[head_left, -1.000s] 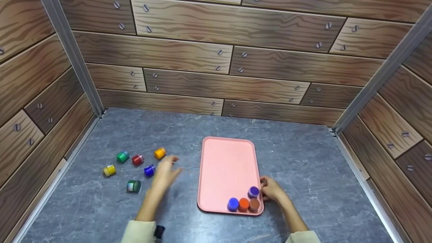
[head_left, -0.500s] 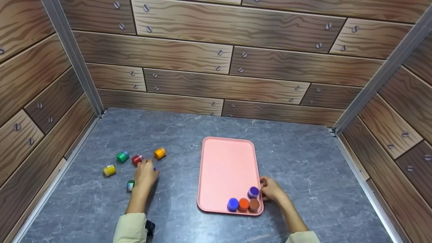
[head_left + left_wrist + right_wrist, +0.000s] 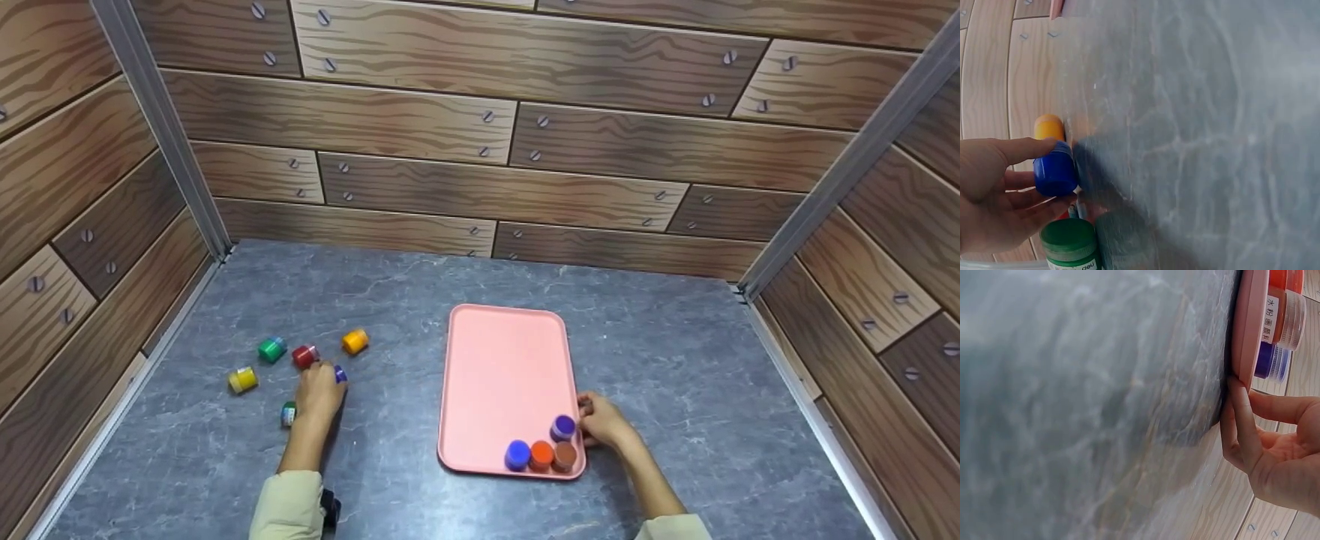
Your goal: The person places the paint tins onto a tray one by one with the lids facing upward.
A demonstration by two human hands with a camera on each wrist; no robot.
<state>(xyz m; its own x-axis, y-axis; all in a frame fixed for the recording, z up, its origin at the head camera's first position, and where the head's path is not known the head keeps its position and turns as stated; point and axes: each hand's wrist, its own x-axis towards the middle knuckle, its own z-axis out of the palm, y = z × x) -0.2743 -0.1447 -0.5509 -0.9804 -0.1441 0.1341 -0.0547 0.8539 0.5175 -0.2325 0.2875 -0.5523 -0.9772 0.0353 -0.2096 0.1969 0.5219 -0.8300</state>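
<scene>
My left hand [image 3: 319,391] grips a blue paint jar [image 3: 1055,174] lying on its side, thumb over one side and fingers round the other in the left wrist view. The hand hides most of this jar from the head view. A dark green jar [image 3: 1069,239] is close beside the fingers, and a red jar [image 3: 304,356] lies just beyond the fingertips. At the pink tray's [image 3: 510,360] right edge, my right hand [image 3: 604,421] pinches the rim between thumb and fingers. Blue [image 3: 517,455], orange-red [image 3: 541,455], brown [image 3: 565,456] and purple jars [image 3: 563,427] stand in the tray's near right corner.
Other jars lie loose on the left of the grey marbled table [image 3: 397,480]: green [image 3: 271,349], yellow [image 3: 243,380] and orange [image 3: 355,341]. Wood-patterned panels [image 3: 420,127] wall in the back and sides.
My left hand has moved left and down from beside the jars onto the blue jar and closed round it. The right hand has stayed on the tray's rim.
</scene>
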